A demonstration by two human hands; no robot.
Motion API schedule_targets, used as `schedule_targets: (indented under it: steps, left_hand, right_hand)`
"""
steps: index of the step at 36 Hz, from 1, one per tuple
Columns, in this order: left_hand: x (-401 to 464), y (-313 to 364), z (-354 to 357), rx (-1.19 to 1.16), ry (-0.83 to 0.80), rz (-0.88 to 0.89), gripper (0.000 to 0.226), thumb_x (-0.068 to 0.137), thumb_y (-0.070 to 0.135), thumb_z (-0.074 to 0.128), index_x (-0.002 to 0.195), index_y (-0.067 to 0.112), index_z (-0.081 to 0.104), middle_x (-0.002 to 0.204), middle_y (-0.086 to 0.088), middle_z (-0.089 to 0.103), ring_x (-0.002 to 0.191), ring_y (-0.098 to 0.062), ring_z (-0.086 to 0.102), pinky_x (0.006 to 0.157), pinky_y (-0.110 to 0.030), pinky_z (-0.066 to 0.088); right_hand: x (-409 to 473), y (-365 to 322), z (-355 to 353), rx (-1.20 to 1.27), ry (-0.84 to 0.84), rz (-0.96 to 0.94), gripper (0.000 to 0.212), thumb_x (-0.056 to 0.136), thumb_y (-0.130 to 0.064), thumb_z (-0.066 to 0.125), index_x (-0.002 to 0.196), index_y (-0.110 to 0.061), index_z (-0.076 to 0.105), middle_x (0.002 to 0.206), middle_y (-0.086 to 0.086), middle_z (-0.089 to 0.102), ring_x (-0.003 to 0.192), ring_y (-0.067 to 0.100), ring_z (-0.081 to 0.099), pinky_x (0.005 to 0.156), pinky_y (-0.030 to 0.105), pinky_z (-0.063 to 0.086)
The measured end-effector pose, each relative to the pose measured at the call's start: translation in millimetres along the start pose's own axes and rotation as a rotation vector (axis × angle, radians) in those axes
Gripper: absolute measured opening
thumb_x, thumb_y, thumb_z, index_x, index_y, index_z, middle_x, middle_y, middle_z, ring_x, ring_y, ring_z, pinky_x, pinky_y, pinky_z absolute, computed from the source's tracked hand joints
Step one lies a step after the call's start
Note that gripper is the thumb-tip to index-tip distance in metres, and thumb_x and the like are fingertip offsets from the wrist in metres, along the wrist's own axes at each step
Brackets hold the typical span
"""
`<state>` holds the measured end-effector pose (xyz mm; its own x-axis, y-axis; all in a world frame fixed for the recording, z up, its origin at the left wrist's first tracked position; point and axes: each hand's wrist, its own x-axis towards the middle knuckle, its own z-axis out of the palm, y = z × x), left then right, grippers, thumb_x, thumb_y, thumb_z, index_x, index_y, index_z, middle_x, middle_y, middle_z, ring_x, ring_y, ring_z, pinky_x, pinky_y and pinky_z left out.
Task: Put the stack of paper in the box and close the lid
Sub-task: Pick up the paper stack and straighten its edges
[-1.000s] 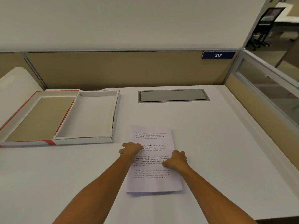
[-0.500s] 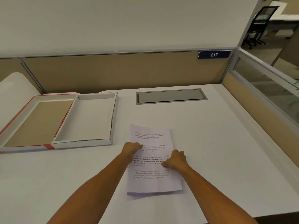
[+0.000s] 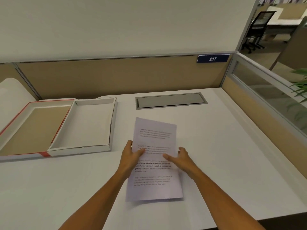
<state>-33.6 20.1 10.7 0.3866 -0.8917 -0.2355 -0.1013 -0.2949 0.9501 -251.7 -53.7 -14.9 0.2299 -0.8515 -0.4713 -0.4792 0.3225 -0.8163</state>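
A stack of printed paper (image 3: 154, 188) lies in the middle of the white desk, its near end slightly raised with a shadow under it. My left hand (image 3: 131, 156) grips the stack's left edge, thumb on top. My right hand (image 3: 181, 157) is at the right edge with fingers spread and the thumb resting on the top sheet. The shallow white box (image 3: 79, 151) stands open to the left of the paper, with nothing in it. Its red-edged lid (image 3: 20, 157), brown inside, lies folded open flat on the box's left.
A grey cable hatch (image 3: 169, 101) is set into the desk behind the paper. A tan partition (image 3: 116, 77) with a 217 plate (image 3: 213, 58) closes the back, and a glass side panel (image 3: 265, 90) closes the right. The desk's front edge runs at lower right.
Both fists have come off the top of the stack. My left hand now grips the left edge and my right hand has spread at the right edge. The stack has tilted slightly.
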Motion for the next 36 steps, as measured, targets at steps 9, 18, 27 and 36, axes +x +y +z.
schedule_targets:
  steps: [9,18,27,36]
  left_hand:
    - [-39,21,-11,-0.234,-0.051,0.225,0.043,0.079,0.031,0.071,0.107,0.060,0.055,0.107,0.012,0.071,0.094,-0.021,0.073,0.067,-0.037,0.062]
    - [-46,25,2,-0.177,0.094,0.410,0.045,0.086,0.021,0.064,0.111,0.054,0.047,0.097,0.032,0.062,0.097,0.000,0.065,0.066,-0.017,0.057]
    - [-35,7,-15,-0.111,0.113,0.350,0.060,0.078,0.032,0.074,0.132,0.019,0.051,0.112,0.007,0.068,0.104,-0.015,0.066,0.079,-0.031,0.061]
    - [-29,23,-6,-0.189,0.194,0.356,0.052,0.079,0.028,0.070,0.127,0.011,0.057,0.107,-0.001,0.069,0.099,-0.025,0.067,0.077,-0.044,0.062]
  right_hand:
    - [-21,-16,-31,0.511,-0.251,-0.230,0.061,0.071,-0.036,0.089,0.126,-0.023,0.067,0.123,0.008,0.072,0.111,0.030,0.070,0.082,0.039,0.060]
    - [-50,-30,-11,0.480,-0.005,-0.449,0.030,0.074,-0.037,0.082,0.103,-0.044,0.075,0.105,-0.008,0.077,0.096,0.012,0.073,0.072,0.027,0.061]
    - [-61,-42,-11,0.378,-0.014,-0.515,0.030,0.075,-0.039,0.079,0.105,-0.047,0.074,0.105,-0.009,0.076,0.097,0.013,0.072,0.071,0.027,0.060]
    - [-65,-56,-3,0.480,0.128,-0.548,0.017,0.077,-0.033,0.078,0.090,-0.044,0.079,0.093,-0.009,0.079,0.087,0.014,0.074,0.064,0.023,0.059]
